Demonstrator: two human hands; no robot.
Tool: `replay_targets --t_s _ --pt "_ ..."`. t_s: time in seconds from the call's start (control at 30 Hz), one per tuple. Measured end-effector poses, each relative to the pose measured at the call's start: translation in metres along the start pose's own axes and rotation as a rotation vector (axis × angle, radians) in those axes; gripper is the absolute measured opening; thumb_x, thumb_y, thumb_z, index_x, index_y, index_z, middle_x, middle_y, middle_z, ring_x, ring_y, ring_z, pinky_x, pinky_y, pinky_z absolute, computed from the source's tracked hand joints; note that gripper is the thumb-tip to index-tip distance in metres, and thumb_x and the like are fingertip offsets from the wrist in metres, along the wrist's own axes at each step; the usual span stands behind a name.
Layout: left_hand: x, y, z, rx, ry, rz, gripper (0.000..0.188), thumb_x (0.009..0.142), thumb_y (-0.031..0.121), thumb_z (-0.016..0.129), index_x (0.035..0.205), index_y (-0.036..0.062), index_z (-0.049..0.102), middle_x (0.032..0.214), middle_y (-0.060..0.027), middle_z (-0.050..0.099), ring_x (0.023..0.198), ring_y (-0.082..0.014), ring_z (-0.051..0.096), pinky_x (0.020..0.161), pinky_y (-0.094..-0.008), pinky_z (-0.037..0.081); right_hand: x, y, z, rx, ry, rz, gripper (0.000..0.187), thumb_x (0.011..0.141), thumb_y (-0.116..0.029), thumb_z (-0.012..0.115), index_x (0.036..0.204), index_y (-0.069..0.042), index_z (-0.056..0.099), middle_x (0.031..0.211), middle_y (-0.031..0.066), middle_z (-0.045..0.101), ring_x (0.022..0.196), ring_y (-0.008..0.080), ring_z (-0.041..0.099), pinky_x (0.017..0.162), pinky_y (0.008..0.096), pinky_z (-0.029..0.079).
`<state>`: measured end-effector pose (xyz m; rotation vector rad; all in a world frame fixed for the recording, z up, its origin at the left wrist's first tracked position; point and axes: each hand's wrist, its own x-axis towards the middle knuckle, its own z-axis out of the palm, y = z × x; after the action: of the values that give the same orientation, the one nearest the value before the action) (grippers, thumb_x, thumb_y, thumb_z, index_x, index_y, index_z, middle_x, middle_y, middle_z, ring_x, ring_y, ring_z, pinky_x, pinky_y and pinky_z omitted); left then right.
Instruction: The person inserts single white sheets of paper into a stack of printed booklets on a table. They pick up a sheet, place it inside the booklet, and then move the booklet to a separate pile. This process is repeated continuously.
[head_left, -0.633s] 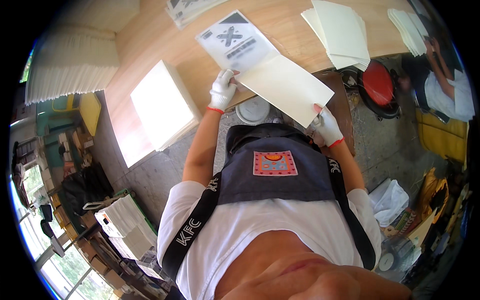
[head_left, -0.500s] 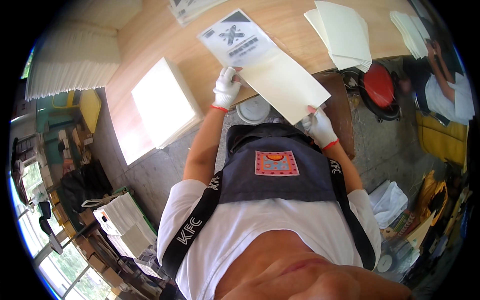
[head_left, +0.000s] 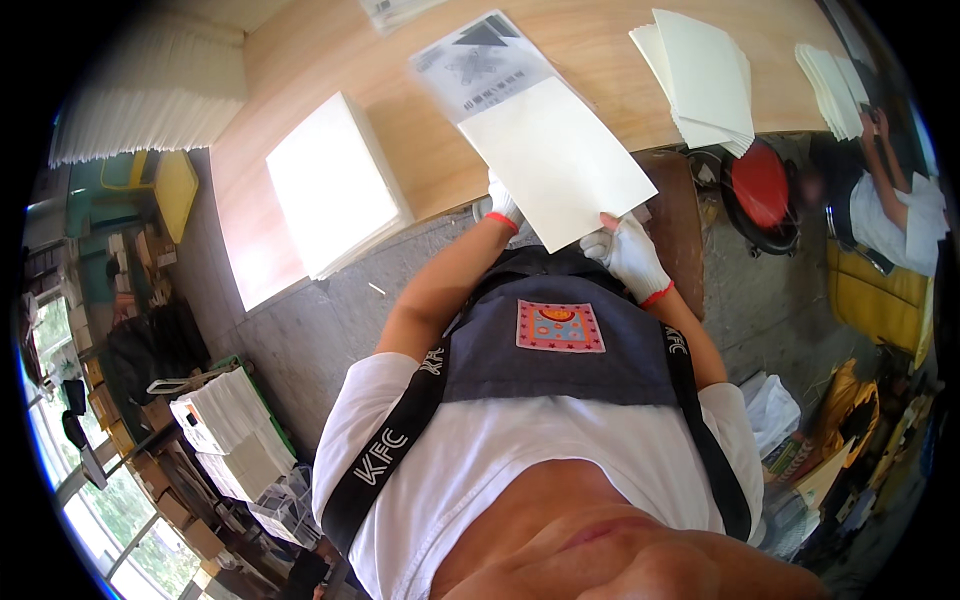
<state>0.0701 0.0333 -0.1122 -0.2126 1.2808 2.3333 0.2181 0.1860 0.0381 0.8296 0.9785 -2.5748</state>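
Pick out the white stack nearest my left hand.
The squared, brightly lit stack on the table, left of your left hand. The fanned stacks at right and the pile at upper left lie farther off.

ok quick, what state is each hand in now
Left hand: fingers hidden by the cream sheet; grip cannot be told.
Right hand: closed on that sheet's near edge, thumb on top.

2 red-cuffed white gloves point(head_left: 638, 262), dark apron point(head_left: 482, 368)
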Motion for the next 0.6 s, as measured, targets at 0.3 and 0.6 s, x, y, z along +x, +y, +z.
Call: replay_targets --t_s 0.3,0.6 --pt "-0.064 -0.014 -0.009 0.021 0.086 -0.404 0.018 0.086 0.007 0.046 0.102 0.0009 0.053 0.096 -0.0103 0.059 0.082 -0.0242 0.062 0.065 -0.0353 0.054 0.118 0.058 0.007 0.29 0.161 -0.122 0.017 0.09 -0.009 0.046 0.104 0.001 0.046 0.105 0.0122 0.053 0.091 0.0238 0.058 0.081 0.0371 0.052" --pt "-0.097 0.049 -0.013 0.147 0.227 -0.247 0.03 0.087 0.016 0.051 0.111 -0.0024 0.046 0.111 -0.0181 0.053 0.091 -0.0285 0.061 0.068 -0.0354 0.055 0.082 0.029 0.027 -0.802 -0.06 -0.101 0.019 0.089 -0.011 0.043 0.101 -0.006 0.057 0.078 0.0081 0.06 0.063 0.0155 0.06 0.056 0.0292 0.048"
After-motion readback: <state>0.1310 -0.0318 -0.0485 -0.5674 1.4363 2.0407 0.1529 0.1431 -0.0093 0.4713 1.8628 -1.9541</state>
